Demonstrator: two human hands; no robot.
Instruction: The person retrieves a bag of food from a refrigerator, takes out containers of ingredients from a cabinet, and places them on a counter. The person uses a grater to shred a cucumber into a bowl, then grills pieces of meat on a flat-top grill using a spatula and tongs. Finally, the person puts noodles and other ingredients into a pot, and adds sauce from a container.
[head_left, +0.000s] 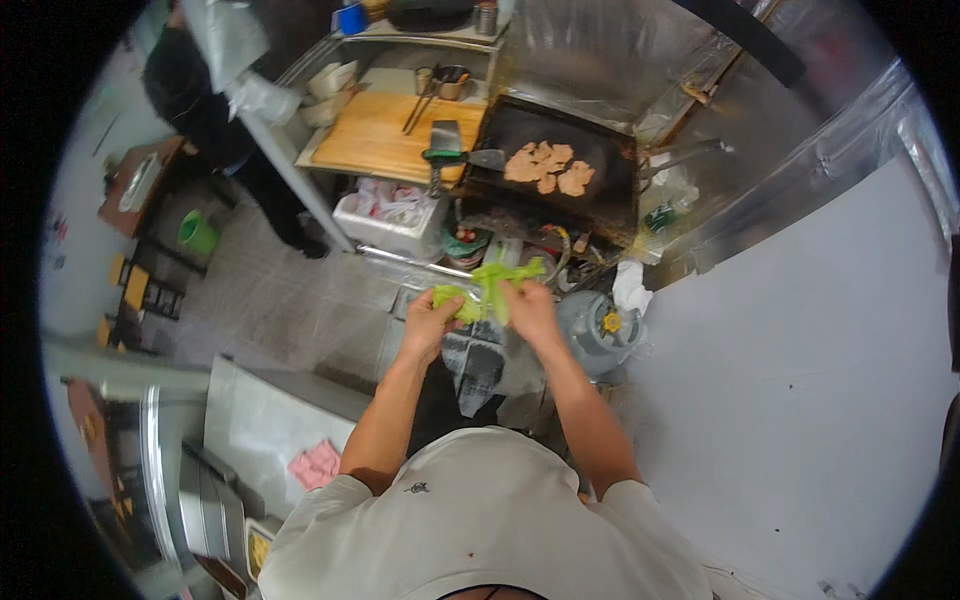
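Note:
Pinched in my left hand (427, 322) is a piece of green lettuce leaf (457, 302). My right hand (531, 309) grips another, longer lettuce piece (499, 281) beside it. Both hands are held up in front of my body, close together, above the tiled floor. Beyond them several pieces of pale meat (547, 166) lie on a dark flat griddle (592, 135). Two spatulas rest to the left of the meat: one metal blade (445, 136) over a wooden cutting board (360, 139), the other blade (487, 159) reaching over the griddle's edge.
A grey gas cylinder (585, 330) with a yellow valve stands by my right forearm. Below the board sits a white foam box (390, 232) of plastic bags. A person in dark clothes (202, 97) stands at the left, past a metal post (292, 172). A pink cloth (315, 465) lies on a steel counter (262, 420).

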